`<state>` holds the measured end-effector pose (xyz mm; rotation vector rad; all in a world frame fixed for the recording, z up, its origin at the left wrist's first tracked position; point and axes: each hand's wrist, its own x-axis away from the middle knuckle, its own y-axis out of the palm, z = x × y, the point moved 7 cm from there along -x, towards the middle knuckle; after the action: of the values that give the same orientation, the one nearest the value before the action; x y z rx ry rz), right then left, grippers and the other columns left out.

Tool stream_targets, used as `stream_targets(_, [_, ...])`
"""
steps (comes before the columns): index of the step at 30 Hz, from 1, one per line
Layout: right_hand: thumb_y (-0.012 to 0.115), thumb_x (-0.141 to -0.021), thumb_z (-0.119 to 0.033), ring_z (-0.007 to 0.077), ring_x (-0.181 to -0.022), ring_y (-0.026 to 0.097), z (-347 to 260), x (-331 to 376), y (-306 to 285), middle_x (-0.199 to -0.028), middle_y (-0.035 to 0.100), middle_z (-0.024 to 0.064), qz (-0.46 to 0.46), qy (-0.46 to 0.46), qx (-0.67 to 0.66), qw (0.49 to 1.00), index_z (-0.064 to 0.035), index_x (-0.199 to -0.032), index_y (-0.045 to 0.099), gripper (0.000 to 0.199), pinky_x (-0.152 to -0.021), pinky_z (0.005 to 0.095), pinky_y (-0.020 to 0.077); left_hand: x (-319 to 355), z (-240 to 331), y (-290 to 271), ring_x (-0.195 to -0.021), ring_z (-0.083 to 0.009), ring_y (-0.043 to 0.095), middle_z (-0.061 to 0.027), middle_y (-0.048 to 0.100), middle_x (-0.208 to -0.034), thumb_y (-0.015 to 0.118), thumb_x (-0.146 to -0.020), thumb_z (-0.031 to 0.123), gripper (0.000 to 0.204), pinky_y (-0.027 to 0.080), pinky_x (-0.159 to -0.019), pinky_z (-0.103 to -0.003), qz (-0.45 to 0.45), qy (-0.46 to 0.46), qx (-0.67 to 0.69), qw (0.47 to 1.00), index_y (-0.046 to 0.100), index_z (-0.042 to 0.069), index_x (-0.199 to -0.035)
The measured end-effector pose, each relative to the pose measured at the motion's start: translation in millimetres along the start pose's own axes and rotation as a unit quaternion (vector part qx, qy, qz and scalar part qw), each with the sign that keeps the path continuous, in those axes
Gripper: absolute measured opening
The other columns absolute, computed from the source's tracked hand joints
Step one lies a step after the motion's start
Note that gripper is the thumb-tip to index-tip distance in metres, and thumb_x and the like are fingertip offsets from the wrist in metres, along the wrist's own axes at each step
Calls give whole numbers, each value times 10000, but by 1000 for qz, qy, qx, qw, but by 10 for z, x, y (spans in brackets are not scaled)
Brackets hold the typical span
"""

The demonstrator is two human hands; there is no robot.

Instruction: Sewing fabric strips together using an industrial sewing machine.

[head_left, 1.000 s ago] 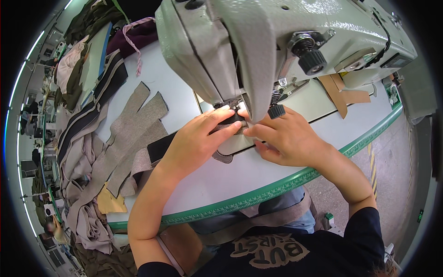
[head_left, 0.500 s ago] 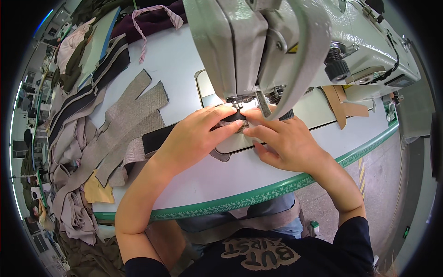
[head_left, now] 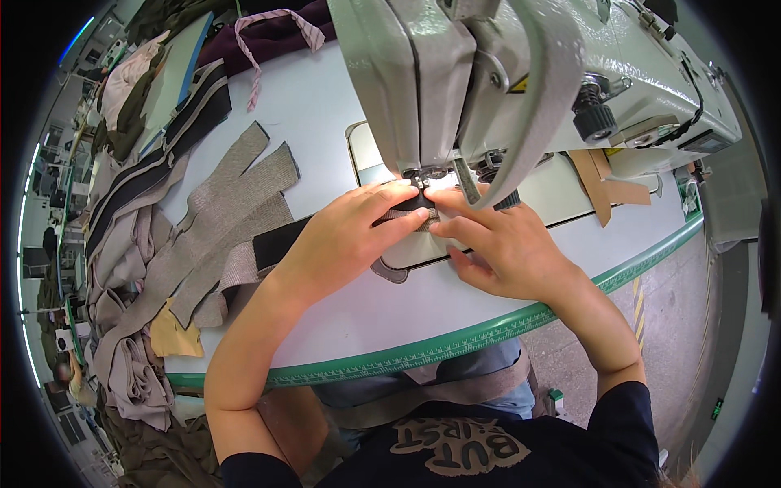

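At the sewing machine's needle area, a dark and grey-brown fabric strip (head_left: 402,215) lies under my fingers. My left hand (head_left: 346,236) is closed on it, index fingertip beside the presser foot (head_left: 421,180) and thumb on the strip's near part. My right hand (head_left: 512,248) rests from the other side, with fingers spread. Its foremost fingertips touch the strip's right end, while the lowest digit stays apart, over the machine bed. Leftward, the strip's black portion (head_left: 277,242) emerges from beneath my left wrist. The sewing machine (head_left: 407,89) partly overhangs my right fingers; the needle tip cannot be made out.
Grey-brown fabric strips (head_left: 236,191) lie left of my left arm, beside heaped cloth (head_left: 126,252). A yellow piece (head_left: 172,335) sits near the front edge. Brown card pieces (head_left: 598,187) lie right of the needle. A green measuring band (head_left: 455,337) lines the table edge.
My hands keep nearly the same place and pose on the strip. The whole view has shifted very slightly; no other movement shows.
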<state>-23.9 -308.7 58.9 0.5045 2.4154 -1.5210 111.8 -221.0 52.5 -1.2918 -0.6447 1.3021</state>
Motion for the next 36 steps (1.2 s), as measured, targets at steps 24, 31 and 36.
stream_targets(24, [576,-857,4,210,-857,663,435,32,-19,-1065,701,106,47,244,-195,949,-31,-1047,654,208,-801,322,510,-32,4,-20,-1228,-256,598,-55,594,-1286,630,-866,59,363,511,-1024,-383,4,-1,12,1000,678,124,-1220])
stream_targets(31, [464,-1100,-252,256,-718,655,425,-61,-121,-753,604,151,119,249,-236,932,27,-952,564,331,-694,385,495,-59,31,-49,-1205,-260,612,-59,600,-1260,653,-840,34,366,522,-995,-387,12,5,14,1000,678,115,-1197])
stream_targets(36, [472,-1089,-226,279,-722,636,434,-60,-124,-770,602,154,109,249,-238,932,28,-957,562,299,-678,396,488,-38,56,-54,-1183,-264,616,-62,597,-1251,657,-843,28,354,526,-976,-394,2,4,26,1000,677,108,-1187])
